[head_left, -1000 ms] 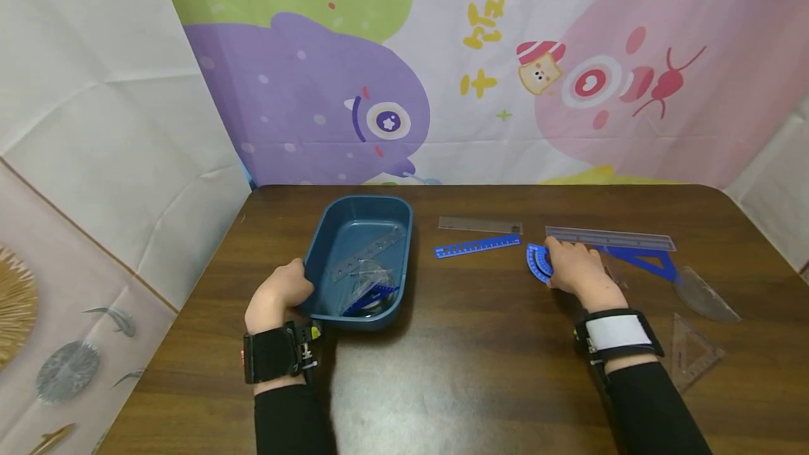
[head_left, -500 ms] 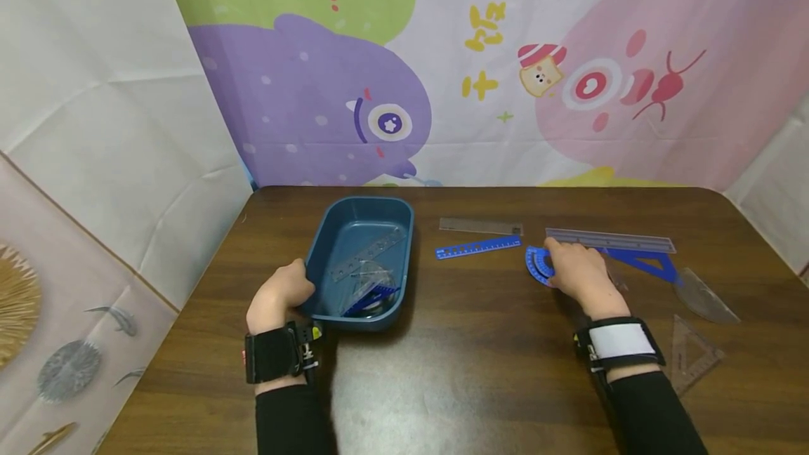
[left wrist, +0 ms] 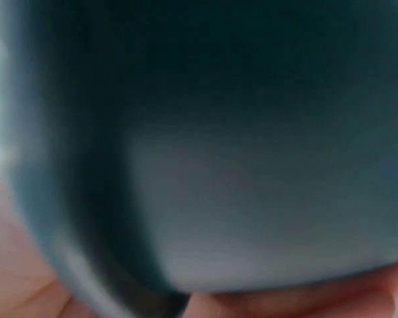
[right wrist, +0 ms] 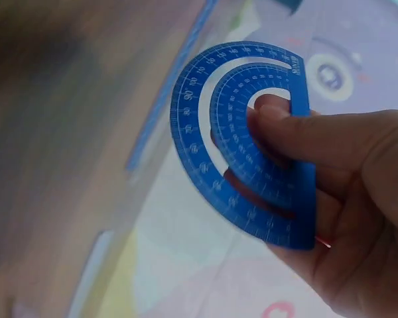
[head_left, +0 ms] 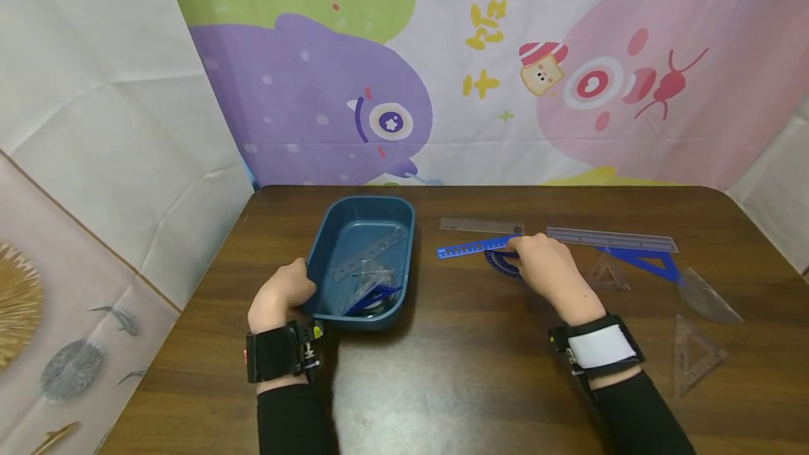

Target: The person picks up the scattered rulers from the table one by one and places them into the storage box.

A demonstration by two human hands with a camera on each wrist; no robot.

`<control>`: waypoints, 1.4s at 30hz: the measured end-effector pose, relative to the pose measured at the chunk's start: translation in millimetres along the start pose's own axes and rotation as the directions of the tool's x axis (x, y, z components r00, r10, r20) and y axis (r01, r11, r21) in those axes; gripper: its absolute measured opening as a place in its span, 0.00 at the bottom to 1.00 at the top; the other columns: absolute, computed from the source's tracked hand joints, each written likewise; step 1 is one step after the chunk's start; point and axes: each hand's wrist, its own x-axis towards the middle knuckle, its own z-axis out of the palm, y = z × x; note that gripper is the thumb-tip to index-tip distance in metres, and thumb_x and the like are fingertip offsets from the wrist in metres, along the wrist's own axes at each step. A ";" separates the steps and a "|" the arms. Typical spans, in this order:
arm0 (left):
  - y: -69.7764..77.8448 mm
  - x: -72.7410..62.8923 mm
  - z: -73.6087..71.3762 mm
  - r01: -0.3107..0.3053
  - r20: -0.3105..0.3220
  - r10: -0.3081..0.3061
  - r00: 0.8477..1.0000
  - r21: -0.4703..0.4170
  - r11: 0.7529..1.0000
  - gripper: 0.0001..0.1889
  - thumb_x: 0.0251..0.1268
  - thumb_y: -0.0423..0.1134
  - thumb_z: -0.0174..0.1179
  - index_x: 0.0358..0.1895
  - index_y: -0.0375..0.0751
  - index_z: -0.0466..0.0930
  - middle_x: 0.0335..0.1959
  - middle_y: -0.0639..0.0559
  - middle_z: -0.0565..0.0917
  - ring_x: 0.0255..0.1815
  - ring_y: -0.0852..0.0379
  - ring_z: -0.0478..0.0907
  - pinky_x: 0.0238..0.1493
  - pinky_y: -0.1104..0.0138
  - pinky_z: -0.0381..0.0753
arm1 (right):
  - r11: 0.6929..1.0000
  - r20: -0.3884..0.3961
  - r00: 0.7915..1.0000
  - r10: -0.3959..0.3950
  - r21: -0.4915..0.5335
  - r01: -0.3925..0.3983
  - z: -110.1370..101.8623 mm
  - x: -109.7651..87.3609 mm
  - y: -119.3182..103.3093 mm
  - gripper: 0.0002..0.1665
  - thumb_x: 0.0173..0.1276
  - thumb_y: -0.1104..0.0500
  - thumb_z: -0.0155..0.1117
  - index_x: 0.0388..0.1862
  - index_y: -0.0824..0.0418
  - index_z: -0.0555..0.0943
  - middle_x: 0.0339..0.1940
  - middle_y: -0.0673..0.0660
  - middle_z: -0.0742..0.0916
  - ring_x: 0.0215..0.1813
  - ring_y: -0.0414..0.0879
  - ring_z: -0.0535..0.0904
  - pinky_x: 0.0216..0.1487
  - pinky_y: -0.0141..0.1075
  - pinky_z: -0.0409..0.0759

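Note:
My right hand point(head_left: 548, 272) pinches a blue protractor point(right wrist: 192, 132) between thumb and fingers, held by its straight edge; its rounded side points left. In the head view the protractor overlaps the end of a blue ruler point(head_left: 470, 248) on the table. At the left, my left hand point(head_left: 284, 292) grips the near left side of a dark teal bin point(head_left: 316, 251), whose wall point(left wrist: 252, 212) fills the left wrist view. Inside the bin lie a clear ruler point(head_left: 366, 256) and a small heap of clear and blue drawing tools point(head_left: 374, 293).
Behind the blue ruler lies a clear ruler point(head_left: 482, 225). Farther right are a longer clear ruler point(head_left: 612, 239), a blue set square point(head_left: 663, 269), a small clear triangle point(head_left: 608, 277), a clear protractor point(head_left: 708, 295) and a clear set square point(head_left: 694, 357). A printed cloth point(head_left: 480, 139) hangs behind the table.
My right hand has picked up the blue protractor and moved left with it, uncovering the small clear triangle. My left hand and the bin have stayed in place.

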 end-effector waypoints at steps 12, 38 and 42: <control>1.4 -1.9 -0.2 -0.009 0.004 0.009 1.000 -0.021 1.000 0.29 0.57 0.25 0.38 0.65 0.21 0.46 0.60 0.21 0.60 0.52 0.35 0.71 0.35 0.57 0.80 | 0.965 -0.243 0.939 -0.244 0.037 0.261 -12.0 8.1 -77.9 0.16 0.61 0.67 0.58 0.48 0.57 0.81 0.40 0.54 0.87 0.37 0.47 0.83 0.26 0.37 0.78; -2.5 -1.8 1.3 0.021 0.007 -0.020 1.000 -0.101 0.995 0.29 0.58 0.24 0.39 0.65 0.24 0.48 0.62 0.25 0.60 0.51 0.38 0.70 0.35 0.57 0.80 | 0.810 -0.053 0.823 -0.566 -0.221 0.543 36.4 21.1 -142.9 0.15 0.60 0.64 0.60 0.43 0.49 0.84 0.43 0.45 0.85 0.52 0.41 0.76 0.66 0.44 0.62; -1.8 -1.2 0.3 0.023 -0.007 -0.023 1.000 -0.074 0.997 0.28 0.58 0.25 0.40 0.65 0.25 0.50 0.61 0.26 0.62 0.49 0.40 0.70 0.36 0.57 0.80 | 0.816 0.007 0.835 -0.550 -0.207 0.540 39.1 24.5 -143.8 0.16 0.62 0.64 0.58 0.47 0.50 0.83 0.48 0.46 0.84 0.56 0.43 0.75 0.66 0.45 0.61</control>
